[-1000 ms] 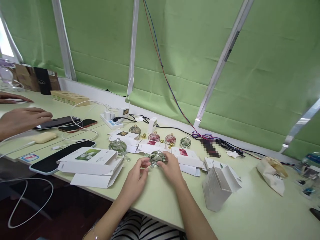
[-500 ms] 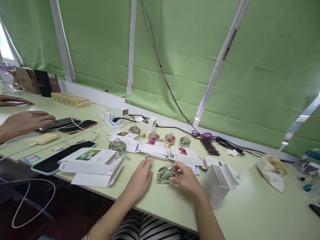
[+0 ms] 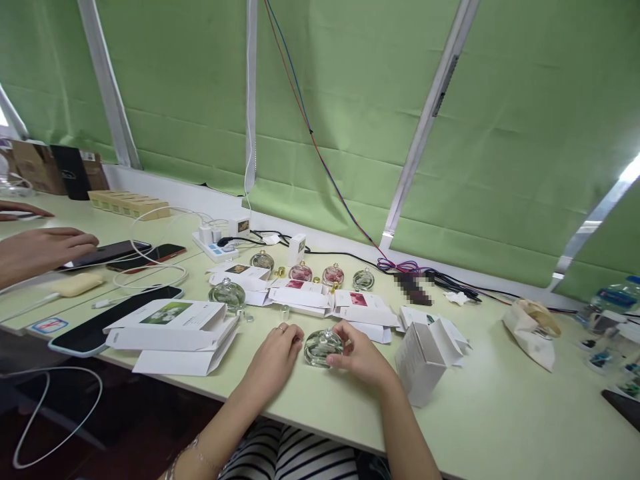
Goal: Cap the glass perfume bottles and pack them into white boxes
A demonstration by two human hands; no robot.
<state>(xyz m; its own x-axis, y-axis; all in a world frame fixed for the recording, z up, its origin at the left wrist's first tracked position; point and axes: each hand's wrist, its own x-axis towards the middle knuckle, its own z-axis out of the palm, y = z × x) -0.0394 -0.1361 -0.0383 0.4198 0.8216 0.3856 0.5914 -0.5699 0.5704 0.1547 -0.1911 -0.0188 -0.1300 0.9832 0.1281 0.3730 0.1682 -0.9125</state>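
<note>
Near the table's front edge stands a round, clear glass perfume bottle (image 3: 320,348) with greenery showing in it. My right hand (image 3: 357,353) grips its right side between thumb and fingers. Just left of it rests my left hand (image 3: 275,357), its fingers curled in close to the bottle; whatever they pinch, if anything, is hidden. A small cap (image 3: 285,312) sits beyond my left fingertips. Another green-toned perfume bottle (image 3: 227,293) stands further left. Behind lie several flattened white cartons, and a row of perfume bottles including a pink one (image 3: 333,274). An opened white box (image 3: 420,363) stands right of my right hand.
At left, a co-worker's hand (image 3: 47,250) rests by phones and white cables. A large phone (image 3: 115,320) lies partly under a printed carton (image 3: 173,320). A power strip (image 3: 215,247) and bundled cables (image 3: 450,287) line the back. A cloth pouch (image 3: 530,333) lies at right.
My left hand's fingers have curled in, and the small piece by its fingertips is out of sight. My right hand stays on the bottle. The view has shifted slightly right.
</note>
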